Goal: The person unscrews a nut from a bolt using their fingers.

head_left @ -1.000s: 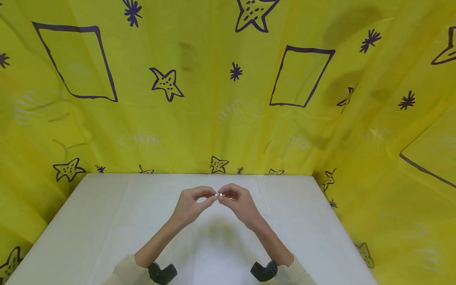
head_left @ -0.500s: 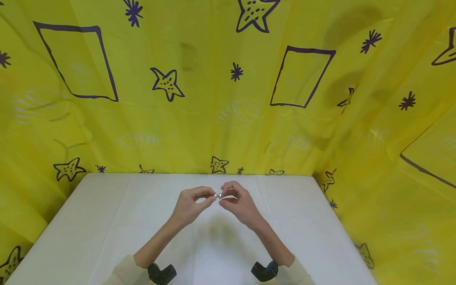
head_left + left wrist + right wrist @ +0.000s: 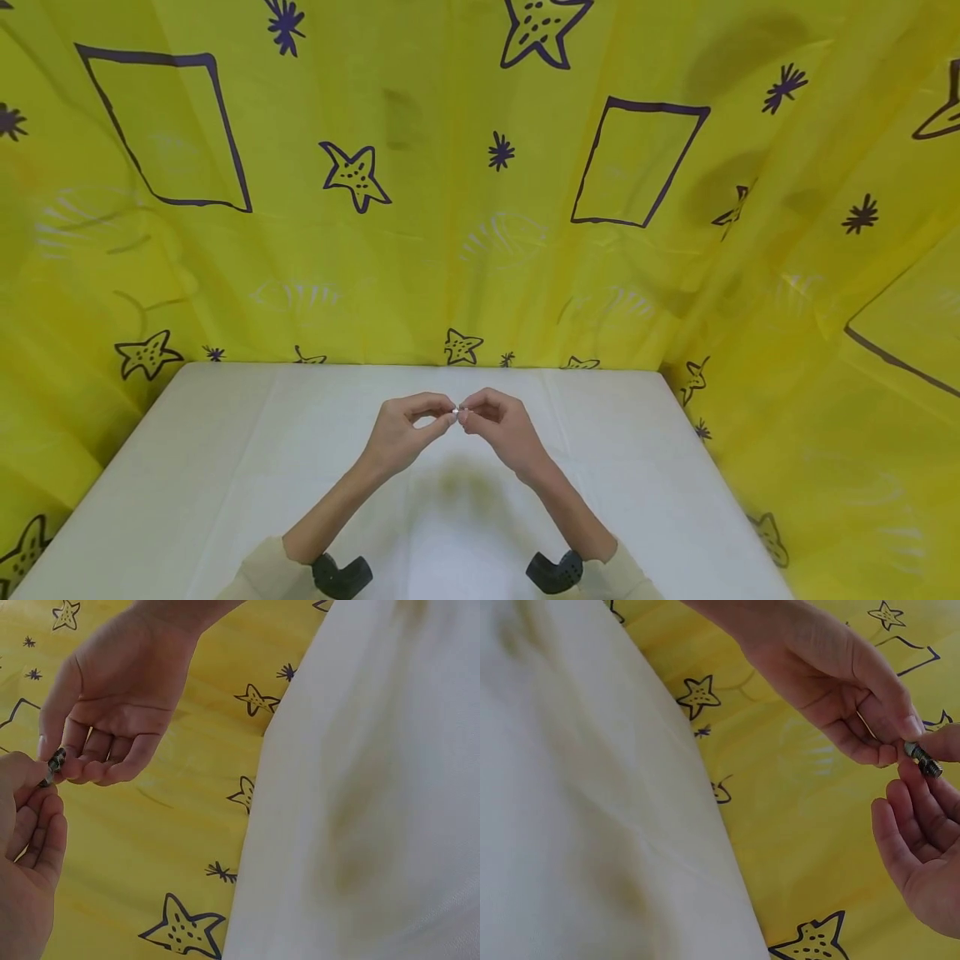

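Note:
In the head view my left hand [image 3: 399, 432] and right hand [image 3: 512, 435] meet fingertip to fingertip above the table. A small metal bolt [image 3: 933, 769] lies between them, its threaded end showing in the right wrist view. The left thumb and fingers pinch one end of it. On the other side, the right thumb and index finger pinch what looks like a nut [image 3: 919, 754] on the thread, mostly covered by the fingertips. Seen from the left wrist, the bolt [image 3: 55, 763] is a short dark piece between both hands.
A table with a white cover [image 3: 300, 475] lies below the hands. Yellow curtain [image 3: 420, 250] with dark star drawings hangs behind it and along its sides. Each forearm carries a black curved wrist mount [image 3: 342, 577] over a pale sleeve.
Half a second ago the right fingers were spread off the nut, leaving it exposed; now they have closed on it again. The left hand has kept its grip and place.

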Action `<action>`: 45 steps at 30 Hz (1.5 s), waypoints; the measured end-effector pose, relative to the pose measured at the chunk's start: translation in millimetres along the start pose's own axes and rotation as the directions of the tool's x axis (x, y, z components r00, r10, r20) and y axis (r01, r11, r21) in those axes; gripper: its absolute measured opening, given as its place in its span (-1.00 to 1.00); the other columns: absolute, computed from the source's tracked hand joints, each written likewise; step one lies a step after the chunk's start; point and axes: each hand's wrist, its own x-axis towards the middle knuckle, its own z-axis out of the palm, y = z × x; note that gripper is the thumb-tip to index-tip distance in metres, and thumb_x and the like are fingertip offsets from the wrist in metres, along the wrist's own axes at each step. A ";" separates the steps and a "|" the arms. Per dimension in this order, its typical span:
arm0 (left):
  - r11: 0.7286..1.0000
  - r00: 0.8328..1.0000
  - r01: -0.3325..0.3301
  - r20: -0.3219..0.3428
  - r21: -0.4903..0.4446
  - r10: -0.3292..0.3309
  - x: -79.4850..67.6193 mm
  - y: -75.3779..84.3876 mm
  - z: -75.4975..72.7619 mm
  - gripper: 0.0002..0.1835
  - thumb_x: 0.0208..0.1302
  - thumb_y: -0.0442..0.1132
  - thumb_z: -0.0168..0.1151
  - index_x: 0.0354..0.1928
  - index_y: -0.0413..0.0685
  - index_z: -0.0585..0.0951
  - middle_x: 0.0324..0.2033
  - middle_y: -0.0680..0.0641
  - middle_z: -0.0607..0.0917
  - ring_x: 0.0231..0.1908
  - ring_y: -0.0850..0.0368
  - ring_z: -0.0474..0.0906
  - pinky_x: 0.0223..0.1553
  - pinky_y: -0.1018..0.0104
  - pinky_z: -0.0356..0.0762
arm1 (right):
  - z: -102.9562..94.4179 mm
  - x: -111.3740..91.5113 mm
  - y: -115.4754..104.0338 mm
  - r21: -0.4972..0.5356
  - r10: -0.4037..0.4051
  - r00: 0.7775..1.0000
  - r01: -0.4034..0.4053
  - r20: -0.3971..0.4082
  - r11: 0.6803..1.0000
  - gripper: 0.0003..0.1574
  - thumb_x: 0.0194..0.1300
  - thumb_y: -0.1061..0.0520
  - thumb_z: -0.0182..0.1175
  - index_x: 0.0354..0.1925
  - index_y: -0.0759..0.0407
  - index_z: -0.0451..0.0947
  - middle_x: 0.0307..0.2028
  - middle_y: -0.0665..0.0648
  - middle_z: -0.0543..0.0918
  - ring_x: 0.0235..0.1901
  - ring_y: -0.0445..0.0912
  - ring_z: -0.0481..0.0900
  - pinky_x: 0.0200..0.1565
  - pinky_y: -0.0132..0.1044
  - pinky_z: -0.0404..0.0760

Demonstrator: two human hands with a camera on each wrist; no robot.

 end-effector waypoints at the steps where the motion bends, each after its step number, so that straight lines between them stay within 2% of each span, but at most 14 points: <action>1: 1.000 1.000 0.004 -0.003 0.003 -0.004 0.3 0.8 0.0 -0.91 0.24 -0.41 0.38 -0.23 -0.12 0.75 -0.30 0.04 0.76 -0.25 0.15 0.67 -0.01 0.10 0.65 | -0.1 0.1 -0.3 0.000 -0.012 1.000 0.012 -0.002 1.000 -0.83 0.37 0.23 0.26 -0.14 0.34 0.61 -0.24 0.22 0.66 -0.19 0.04 0.62 -0.07 -0.25 0.66; 5: 1.000 1.000 0.022 -0.010 0.004 -0.022 1.4 4.2 -0.7 -0.91 0.24 -0.41 0.38 -0.24 -0.12 0.75 -0.29 0.04 0.76 -0.24 0.13 0.67 0.02 0.07 0.63 | -0.9 0.5 -0.5 -0.007 -0.061 0.998 0.061 -0.004 0.998 -0.82 0.33 0.28 0.30 -0.11 0.32 0.59 -0.18 0.17 0.63 -0.14 -0.01 0.60 -0.02 -0.26 0.65; 12: 1.000 1.000 0.030 -0.007 0.009 -0.030 2.0 5.7 -0.9 -0.91 0.24 -0.42 0.38 -0.23 -0.14 0.74 -0.29 0.01 0.77 -0.24 0.12 0.67 0.02 0.06 0.63 | -2.9 -1.1 0.6 -0.007 -0.107 0.994 0.107 -0.003 0.994 -0.84 0.31 0.34 0.30 -0.13 0.31 0.60 -0.17 0.22 0.61 -0.13 0.04 0.60 0.00 -0.23 0.65; 17: 1.000 1.000 0.023 -0.006 -0.002 -0.023 3.0 6.1 -1.4 -0.91 0.24 -0.42 0.38 -0.23 -0.15 0.74 -0.30 0.01 0.76 -0.24 0.12 0.67 0.03 0.09 0.63 | -3.9 -2.4 -0.3 -0.008 -0.094 0.995 0.094 0.021 0.996 -0.56 0.29 0.31 0.32 0.10 0.28 0.45 0.02 0.23 0.51 -0.06 0.12 0.58 -0.02 -0.23 0.66; 19: 1.000 1.000 0.015 -0.005 -0.005 -0.016 3.8 6.3 -1.7 -0.90 0.24 -0.42 0.38 -0.22 -0.15 0.74 -0.30 0.01 0.76 -0.24 0.13 0.67 0.04 0.09 0.62 | -4.2 -2.9 -0.6 -0.018 -0.086 0.996 0.087 0.026 0.996 -0.53 0.32 0.29 0.29 0.15 0.28 0.42 0.04 0.24 0.51 -0.06 0.15 0.58 -0.05 -0.23 0.67; 21: 1.000 1.000 0.011 -0.002 -0.005 -0.011 4.4 6.8 -1.6 -0.90 0.24 -0.42 0.38 -0.22 -0.14 0.74 -0.30 0.01 0.76 -0.25 0.14 0.67 0.04 0.09 0.62 | -4.0 -2.9 -0.6 -0.036 -0.078 0.997 0.078 0.022 0.996 -0.61 0.39 0.24 0.24 0.13 0.30 0.46 -0.02 0.26 0.57 -0.10 0.17 0.59 -0.08 -0.25 0.68; 23: 1.000 1.000 0.008 0.003 -0.004 -0.008 4.8 7.5 -1.4 -0.91 0.25 -0.40 0.38 -0.22 -0.14 0.74 -0.30 0.02 0.76 -0.25 0.15 0.66 0.04 0.09 0.62 | -3.3 -2.2 0.5 -0.062 -0.068 0.998 0.069 0.010 0.996 -0.74 0.46 0.18 0.18 0.01 0.33 0.55 -0.15 0.25 0.64 -0.18 0.13 0.61 -0.12 -0.28 0.68; 27: 1.000 1.000 0.010 0.010 -0.007 -0.010 5.3 7.7 -0.6 -0.91 0.25 -0.40 0.38 -0.22 -0.14 0.74 -0.30 0.03 0.76 -0.26 0.15 0.66 0.03 0.09 0.63 | -1.8 -1.3 1.0 -0.079 -0.071 0.997 0.070 -0.013 0.994 -0.78 0.47 0.16 0.17 -0.15 0.33 0.63 -0.31 0.18 0.67 -0.30 0.03 0.61 -0.16 -0.28 0.68; 30: 1.000 1.000 0.007 0.008 -0.010 -0.007 5.6 7.5 0.0 -0.91 0.25 -0.41 0.38 -0.22 -0.15 0.74 -0.29 0.02 0.76 -0.25 0.13 0.66 0.01 0.10 0.64 | -1.8 -1.6 0.4 -0.063 -0.105 0.994 0.103 -0.028 0.993 -0.84 0.43 0.21 0.21 -0.14 0.31 0.63 -0.27 0.16 0.66 -0.26 -0.02 0.61 -0.13 -0.27 0.68; 34: 1.000 1.000 0.006 0.001 -0.001 -0.006 5.8 7.9 0.0 -0.91 0.25 -0.42 0.37 -0.22 -0.17 0.74 -0.28 0.00 0.76 -0.23 0.12 0.66 0.01 0.11 0.64 | -2.2 -1.9 -0.4 -0.038 -0.142 0.989 0.140 -0.038 0.989 -0.87 0.36 0.29 0.26 -0.12 0.29 0.62 -0.20 0.18 0.64 -0.16 0.01 0.62 -0.07 -0.24 0.68; 39: 1.000 1.000 0.013 0.002 0.000 -0.013 5.2 7.3 0.1 -0.90 0.25 -0.42 0.37 -0.21 -0.16 0.74 -0.29 0.01 0.76 -0.24 0.12 0.66 0.02 0.11 0.63 | -1.0 -2.2 -0.6 -0.019 -0.156 0.987 0.155 -0.043 0.988 -0.88 0.32 0.35 0.27 -0.15 0.29 0.59 -0.20 0.19 0.61 -0.14 0.04 0.61 -0.05 -0.23 0.68; 41: 1.000 1.000 0.017 0.004 -0.006 -0.017 5.1 6.6 0.2 -0.90 0.24 -0.43 0.37 -0.21 -0.16 0.74 -0.29 0.01 0.76 -0.24 0.12 0.66 0.02 0.11 0.63 | -1.1 -2.1 0.2 -0.025 -0.155 0.987 0.154 -0.039 0.988 -0.83 0.32 0.35 0.27 -0.11 0.27 0.56 -0.15 0.20 0.60 -0.12 0.05 0.61 -0.05 -0.23 0.68; 45: 1.000 1.000 0.027 0.004 0.002 -0.027 4.6 7.2 -0.3 -0.90 0.24 -0.43 0.38 -0.22 -0.17 0.74 -0.29 0.01 0.76 -0.25 0.13 0.66 0.03 0.12 0.63 | -1.7 -2.9 1.3 -0.046 -0.134 0.991 0.133 -0.019 0.990 -0.58 0.31 0.32 0.29 0.10 0.23 0.45 0.02 0.24 0.54 -0.08 0.08 0.61 -0.05 -0.21 0.68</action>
